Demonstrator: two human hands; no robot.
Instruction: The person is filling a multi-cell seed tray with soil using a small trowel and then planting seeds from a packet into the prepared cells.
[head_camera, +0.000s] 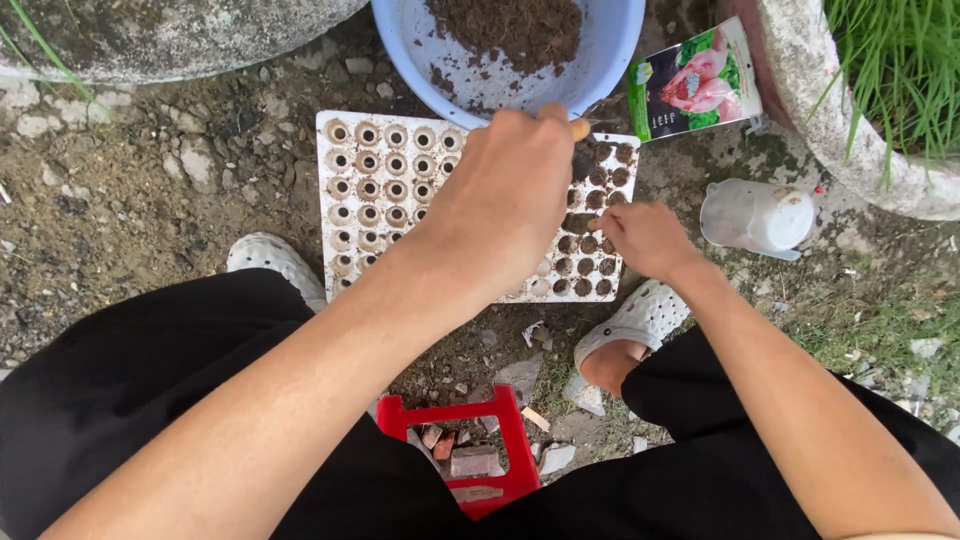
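Person, seen from above. Arms: both bare from the hands back to the picture's lower edge; no sleeves, watch, rings or gloves show on the left hand (505, 205) or the right hand (648, 238). Legs: loose black trousers (130, 380), plain cloth, below and to either side of the hands. Feet: pale grey-white moulded clogs with rows of small round holes, left clog (275, 262), right clog (640, 320), heel bare.
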